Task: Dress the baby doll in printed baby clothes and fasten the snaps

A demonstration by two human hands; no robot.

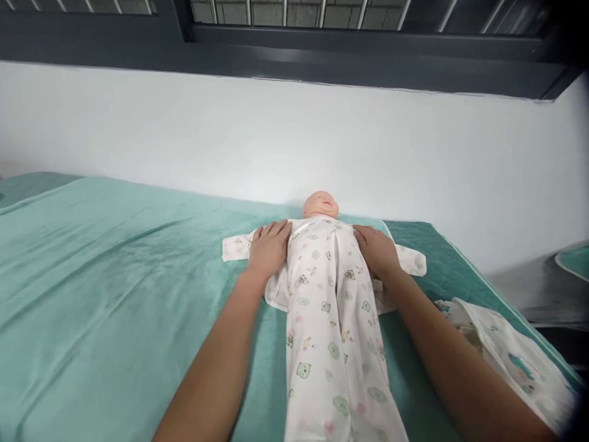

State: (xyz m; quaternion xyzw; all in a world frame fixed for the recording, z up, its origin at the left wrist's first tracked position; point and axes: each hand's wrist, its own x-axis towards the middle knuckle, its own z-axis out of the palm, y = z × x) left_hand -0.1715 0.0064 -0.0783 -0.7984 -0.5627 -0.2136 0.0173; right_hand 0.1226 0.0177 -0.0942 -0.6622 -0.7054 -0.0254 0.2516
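A baby doll [321, 204] lies on its back, only its head bare. Over its body stretches a long white printed baby garment [334, 319], running down past the bottom edge of the picture. White printed sleeves of a baby shirt stick out on both sides, the left sleeve [235, 248] and the right sleeve [413, 260]. Flat beside the doll's chest rests my left hand [270, 248], fingers extended on the cloth. My right hand [376, 250] lies likewise on the opposite side, fingers stretched toward the doll's chest. The doll's torso and limbs are hidden under cloth.
A green sheet [115, 294] with soft creases covers the bed. At the lower right lies a folded white printed cloth [510, 350], partly behind my right forearm. A white wall [221, 135] rises behind the doll's head, below a dark window frame [294, 58] with bars.
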